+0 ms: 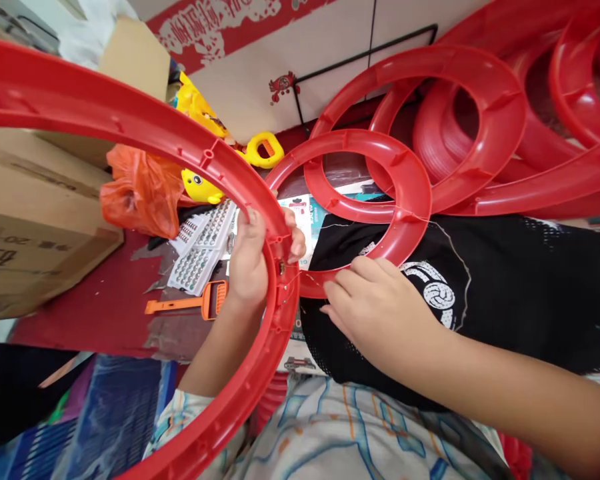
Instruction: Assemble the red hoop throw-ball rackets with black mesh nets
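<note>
A large red plastic ring [155,137] with a ribbed channel stands tilted on the left side of the view. My left hand [249,263] wraps around its right side, thumb in front and fingertips behind. Close by, my right hand [373,303] is closed in a pinch at the lower edge of a smaller red ring [411,190]. A thin string [464,273] runs from this ring's right side down over black printed cloth [510,287]. Faint strands stretch between the large ring's joint and my right fingertips, which are partly hidden.
More red rings [500,120] pile up at the right rear. On the left are a cardboard box [40,220], an orange plastic bag [145,193], a yellow toy [200,187], white bead-like sheets [200,257] and an orange plastic tool [180,305]. A black wire frame [360,57] stands behind.
</note>
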{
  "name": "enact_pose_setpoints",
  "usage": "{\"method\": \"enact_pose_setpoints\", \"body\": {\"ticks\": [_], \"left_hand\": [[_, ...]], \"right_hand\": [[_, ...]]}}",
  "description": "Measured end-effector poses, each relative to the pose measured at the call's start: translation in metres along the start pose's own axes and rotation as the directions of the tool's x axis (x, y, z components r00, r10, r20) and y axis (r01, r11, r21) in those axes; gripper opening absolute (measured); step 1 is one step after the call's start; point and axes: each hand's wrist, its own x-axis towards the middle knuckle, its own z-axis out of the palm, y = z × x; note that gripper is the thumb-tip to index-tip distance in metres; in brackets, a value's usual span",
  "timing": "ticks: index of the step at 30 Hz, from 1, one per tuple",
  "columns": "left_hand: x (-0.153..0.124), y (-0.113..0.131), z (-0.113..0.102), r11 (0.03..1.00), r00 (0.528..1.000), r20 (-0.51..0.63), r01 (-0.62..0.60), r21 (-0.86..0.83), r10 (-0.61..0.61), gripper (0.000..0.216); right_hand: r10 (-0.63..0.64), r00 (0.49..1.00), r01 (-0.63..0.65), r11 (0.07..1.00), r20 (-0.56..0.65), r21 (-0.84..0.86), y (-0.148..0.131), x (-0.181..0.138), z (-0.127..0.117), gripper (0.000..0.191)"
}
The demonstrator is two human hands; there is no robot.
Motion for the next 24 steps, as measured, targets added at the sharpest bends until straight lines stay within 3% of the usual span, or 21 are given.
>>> {"method": "enact_pose_setpoints", "body": {"ticks": [5, 11, 18, 24], "left_hand": [[-0.004, 0.0, 0.004, 0.999, 0.999, -0.028, -0.021, 0.035, 0.022, 0.041], [-0.004, 0.009, 0.001, 0.999, 1.0, 0.005, -0.019, 0.029, 0.019, 0.032], [-0.004, 0.012, 0.003, 1.0, 1.0, -0.004, 0.009, 0.02, -0.009, 0.036], [-0.003, 0.007, 0.002, 0.999, 0.999, 0.025, 0.038, 0.021, -0.039, 0.036]], "right_hand": [[0.031, 0.999, -0.037, 0.99, 0.044, 0.137, 0.001, 0.003, 0.002, 0.032], [0.035, 0.999, -0.033, 0.981, -0.006, 0.194, 0.006, 0.005, 0.003, 0.014], [0.187, 0.981, -0.194, 0.963, 0.052, 0.185, 0.016, 0.004, -0.017, 0.014], [0.13, 0.991, -0.117, 0.95, -0.024, 0.291, 0.019, 0.005, -0.02, 0.015]]}}
